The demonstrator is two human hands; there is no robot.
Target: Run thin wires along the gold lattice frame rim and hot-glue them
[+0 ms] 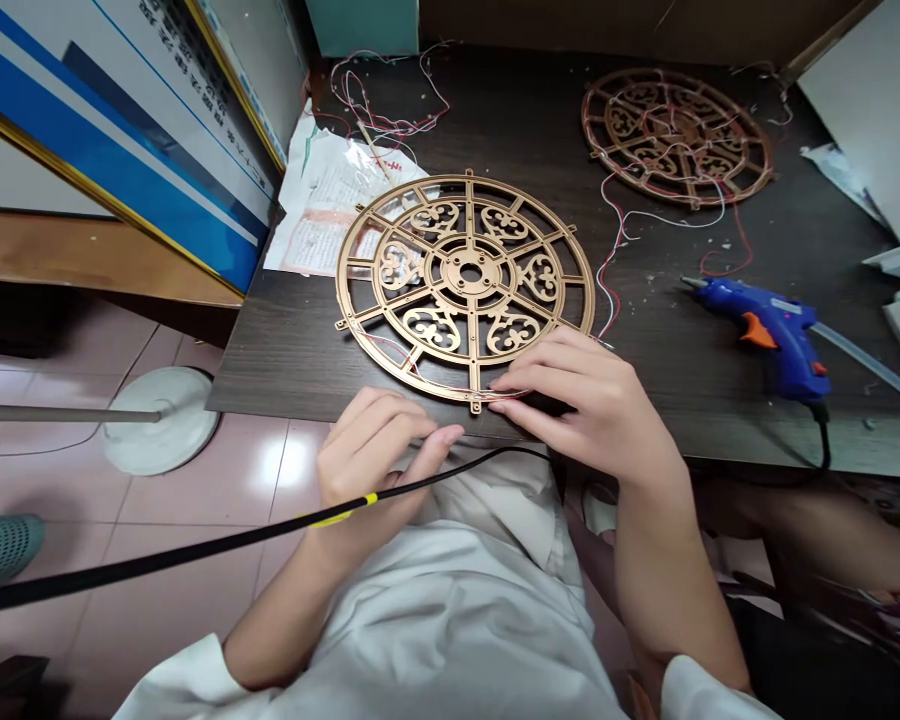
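A round gold openwork panel with scroll ornaments lies flat at the table's front edge. Thin red and white wires run along its near rim. My right hand is at the near right of the rim, thumb and forefinger closed around the wires there; the exact grip is partly hidden. Just in front of the table edge is my left hand, fingers bent and thumb held apart, with nothing visible in it. A black cord with a yellow mark crosses in front of my left wrist.
A second round panel with wires over it lies at the back right. Nearer stands a blue glue gun with a glue stick. Crumpled plastic packaging and loose wire lie back left. Framed boards lean at the left.
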